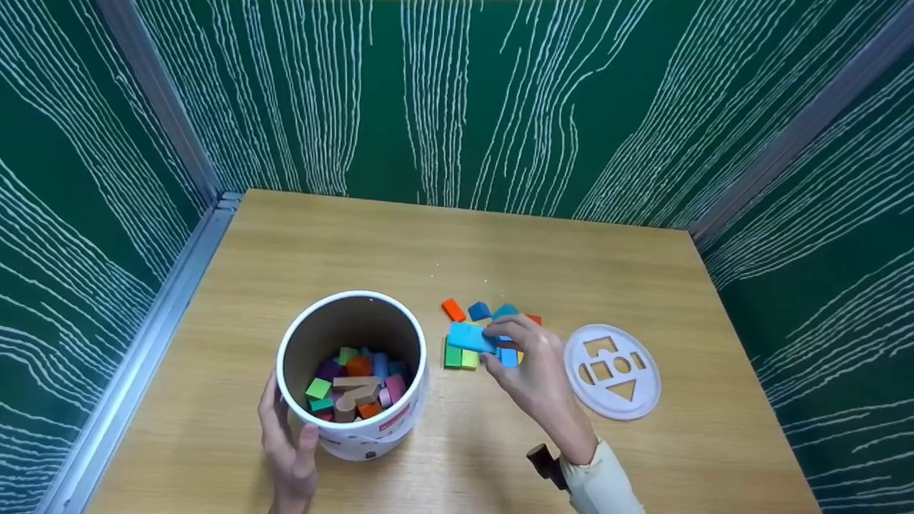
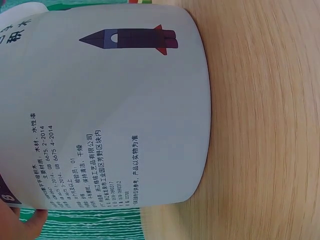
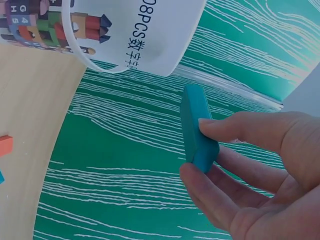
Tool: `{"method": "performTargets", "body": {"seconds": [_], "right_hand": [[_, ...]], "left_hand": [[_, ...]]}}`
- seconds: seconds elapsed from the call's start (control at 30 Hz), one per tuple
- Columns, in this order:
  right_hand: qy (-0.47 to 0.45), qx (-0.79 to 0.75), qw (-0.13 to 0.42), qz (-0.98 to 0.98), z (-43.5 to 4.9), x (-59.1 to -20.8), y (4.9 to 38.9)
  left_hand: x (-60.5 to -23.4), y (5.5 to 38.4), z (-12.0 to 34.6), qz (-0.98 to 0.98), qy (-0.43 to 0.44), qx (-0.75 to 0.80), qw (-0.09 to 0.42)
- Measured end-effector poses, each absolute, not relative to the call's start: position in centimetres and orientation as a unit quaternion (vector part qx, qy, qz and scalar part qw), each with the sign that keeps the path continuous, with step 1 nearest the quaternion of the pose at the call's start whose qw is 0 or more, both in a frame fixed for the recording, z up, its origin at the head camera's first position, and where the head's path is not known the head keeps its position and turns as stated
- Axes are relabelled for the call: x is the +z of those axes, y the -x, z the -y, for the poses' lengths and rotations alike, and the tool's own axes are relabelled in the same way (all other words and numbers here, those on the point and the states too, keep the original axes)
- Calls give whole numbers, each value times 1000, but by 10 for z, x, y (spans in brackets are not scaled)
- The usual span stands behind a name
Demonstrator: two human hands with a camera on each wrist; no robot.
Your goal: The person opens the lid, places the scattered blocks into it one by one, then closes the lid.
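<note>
My right hand (image 1: pixel 532 360) pinches a flat blue block (image 1: pixel 471 337) between thumb and fingers, over a cluster of coloured blocks on the table. In the right wrist view the same blue block (image 3: pixel 196 127) shows edge-on, with the thumb on one side and fingertips on the other. My left hand (image 1: pixel 289 446) holds the left side of a white bucket (image 1: pixel 371 446), thumb near the rim. Inside the bucket lie many wooden blocks (image 1: pixel 358 366) in mixed colours. The left wrist view shows the bucket's printed wall (image 2: pixel 125 100) with a rocket picture, and a bit of the left hand at the lower corner.
Right of the right hand lies a round white lid (image 1: pixel 614 407) with shaped cut-outs. Beneath the held block are a green block (image 1: pixel 453 355), an orange block (image 1: pixel 453 310) and several others. Green walls with white lines (image 1: pixel 435 100) enclose the wooden table (image 1: pixel 343 228).
</note>
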State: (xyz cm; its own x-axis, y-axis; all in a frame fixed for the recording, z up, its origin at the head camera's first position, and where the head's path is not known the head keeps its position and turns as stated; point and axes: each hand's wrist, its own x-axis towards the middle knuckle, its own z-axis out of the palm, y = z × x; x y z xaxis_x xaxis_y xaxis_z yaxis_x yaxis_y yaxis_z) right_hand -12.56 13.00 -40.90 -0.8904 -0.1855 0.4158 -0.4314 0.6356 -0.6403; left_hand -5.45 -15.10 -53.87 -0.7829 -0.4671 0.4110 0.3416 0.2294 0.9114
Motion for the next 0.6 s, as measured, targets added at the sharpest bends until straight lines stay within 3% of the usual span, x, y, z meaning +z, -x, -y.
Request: {"method": "performTargets", "body": {"seconds": [0.6], "right_hand": [[-207,397,155,880,-112,-394,126]], "left_hand": [[-535,54,149,723,-74,-617,303]]}}
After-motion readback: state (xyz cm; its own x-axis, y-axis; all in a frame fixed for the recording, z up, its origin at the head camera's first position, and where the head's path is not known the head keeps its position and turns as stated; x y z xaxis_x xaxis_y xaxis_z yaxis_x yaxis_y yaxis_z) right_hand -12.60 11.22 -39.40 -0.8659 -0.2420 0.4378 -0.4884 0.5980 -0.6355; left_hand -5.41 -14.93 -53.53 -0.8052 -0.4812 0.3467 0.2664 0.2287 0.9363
